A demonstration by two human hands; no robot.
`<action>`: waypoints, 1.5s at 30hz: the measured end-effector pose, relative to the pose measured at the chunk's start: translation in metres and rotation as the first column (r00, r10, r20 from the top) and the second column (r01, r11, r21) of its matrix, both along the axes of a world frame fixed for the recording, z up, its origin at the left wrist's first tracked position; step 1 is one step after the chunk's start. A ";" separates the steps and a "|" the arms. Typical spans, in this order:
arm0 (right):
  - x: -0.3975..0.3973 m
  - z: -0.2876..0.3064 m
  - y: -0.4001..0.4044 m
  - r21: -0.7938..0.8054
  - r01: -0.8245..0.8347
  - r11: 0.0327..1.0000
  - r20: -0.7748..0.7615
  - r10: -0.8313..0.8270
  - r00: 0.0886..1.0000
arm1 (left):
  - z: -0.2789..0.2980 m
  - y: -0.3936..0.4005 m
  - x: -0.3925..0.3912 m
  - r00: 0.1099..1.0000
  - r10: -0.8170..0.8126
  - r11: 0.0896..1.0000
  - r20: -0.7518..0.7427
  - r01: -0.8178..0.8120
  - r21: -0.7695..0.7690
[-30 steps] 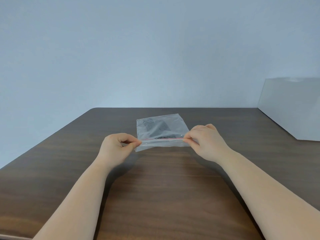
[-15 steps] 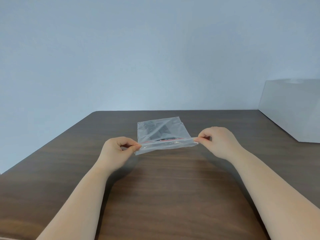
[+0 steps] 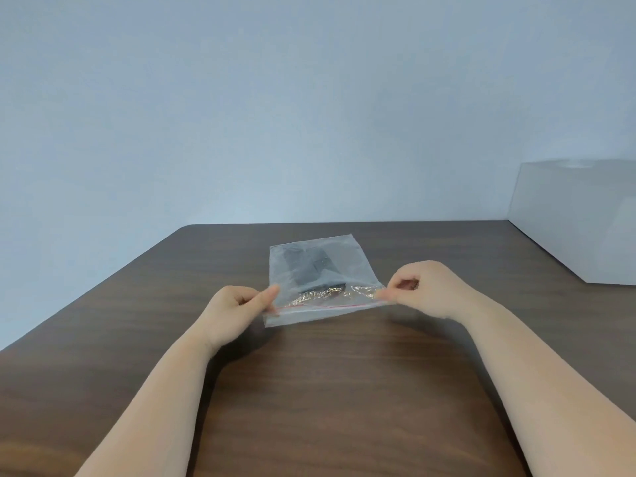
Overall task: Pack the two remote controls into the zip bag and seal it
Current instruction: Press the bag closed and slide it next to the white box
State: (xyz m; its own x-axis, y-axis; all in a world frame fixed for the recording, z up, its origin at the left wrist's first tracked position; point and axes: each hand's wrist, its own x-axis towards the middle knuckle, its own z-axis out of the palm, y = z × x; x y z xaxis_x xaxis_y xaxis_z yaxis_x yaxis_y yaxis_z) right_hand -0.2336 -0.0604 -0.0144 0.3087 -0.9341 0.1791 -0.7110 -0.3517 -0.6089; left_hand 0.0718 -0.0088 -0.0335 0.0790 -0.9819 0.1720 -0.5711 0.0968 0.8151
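Observation:
A clear zip bag (image 3: 347, 259) with a red seal line lies on the dark wooden table (image 3: 309, 390). Two dark remote controls (image 3: 311, 270) show through the plastic, side by side in its far half. My left hand (image 3: 234, 313) pinches the bag's near left corner at the seal strip. My right hand (image 3: 426, 287) pinches the near right corner. The strip is stretched between them, slightly lifted off the table. The red line runs unbroken from one hand to the other; whether it is fully pressed shut I cannot tell.
A white box (image 3: 578, 222) stands on the table at the right edge of view. A pale blue wall (image 3: 309, 115) rises behind the table's far edge. The table's left edge runs diagonally toward me.
My right hand has slid right along the seal strip to the bag's corner, and the bag's near edge is now pulled straighter and a little closer to me.

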 end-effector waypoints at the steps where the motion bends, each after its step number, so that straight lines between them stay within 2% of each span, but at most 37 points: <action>1: 0.001 0.001 0.000 0.009 0.017 1.000 0.047 -0.017 0.999 | 0.001 0.000 -0.003 0.999 0.023 1.000 -0.026 -0.022 0.009; 5: 0.006 -0.006 -0.010 -0.032 0.136 0.990 0.147 -0.130 0.981 | 0.003 -0.012 -0.008 0.961 0.221 0.973 -0.167 -0.230 -0.032; 7: 0.008 -0.013 -0.019 0.027 0.203 0.979 0.204 -0.204 0.957 | 0.002 -0.022 -0.006 0.955 0.292 0.956 -0.054 -0.293 -0.017; 10: 0.015 -0.019 -0.035 0.114 0.248 0.962 0.209 -0.268 0.941 | -0.003 -0.039 -0.007 0.972 0.192 0.975 0.133 -0.204 0.082; 14: 0.037 -0.018 -0.054 0.212 0.187 0.959 0.278 -0.243 0.929 | -0.005 -0.056 -0.020 0.983 0.082 0.989 0.163 -0.100 0.105; 19: 0.051 -0.024 -0.072 0.161 0.145 0.976 0.199 -0.176 0.964 | -0.007 -0.077 -0.039 0.944 0.040 0.998 0.327 -0.054 0.033; 24: 0.025 -0.032 -0.089 0.058 0.189 0.980 0.146 -0.196 0.970 | -0.009 -0.098 -0.064 0.943 0.020 1.000 0.333 -0.018 -0.008; 29: -0.022 -0.034 -0.105 -0.014 0.275 0.961 0.052 -0.274 0.960 | -0.014 -0.128 -0.109 0.905 -0.034 0.998 0.425 0.050 -0.024; 38: -0.107 -0.027 -0.130 -0.134 0.448 0.884 -0.111 -0.462 0.880 | -0.019 -0.189 -0.204 0.831 -0.145 0.983 0.537 0.184 -0.020; 45: -0.162 -0.018 -0.141 -0.264 0.533 0.804 -0.282 -0.593 0.754 | -0.021 -0.225 -0.277 0.751 -0.254 0.956 0.610 0.291 0.040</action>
